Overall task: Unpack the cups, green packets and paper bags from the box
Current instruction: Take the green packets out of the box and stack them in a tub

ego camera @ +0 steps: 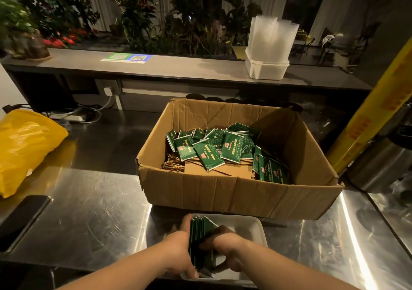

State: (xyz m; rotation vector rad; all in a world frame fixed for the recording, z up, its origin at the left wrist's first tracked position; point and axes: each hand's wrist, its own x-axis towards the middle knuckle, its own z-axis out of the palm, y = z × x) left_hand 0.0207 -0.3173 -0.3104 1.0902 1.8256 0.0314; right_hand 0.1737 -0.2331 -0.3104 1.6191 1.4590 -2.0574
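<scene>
An open cardboard box (234,191) stands on the steel counter. Inside it lie several loose green packets (208,150) on top of brown paper bags (214,169) with twisted handles. In front of the box, a grey tray (247,221) sits at the counter's near edge. Over that tray my left hand (178,248) and my right hand (225,248) grip a stack of green packets (200,238) standing on edge, one hand on each side. Stacks of clear plastic cups (273,36) stand in a white tub (266,67) on the back shelf.
A yellow plastic bag (24,147) lies at the left, with a dark phone (21,219) in front of it. A yellow-wrapped roll (376,115) leans at the right beside a steel canister (379,167). Cables and a power strip (69,117) lie behind, plants beyond the shelf.
</scene>
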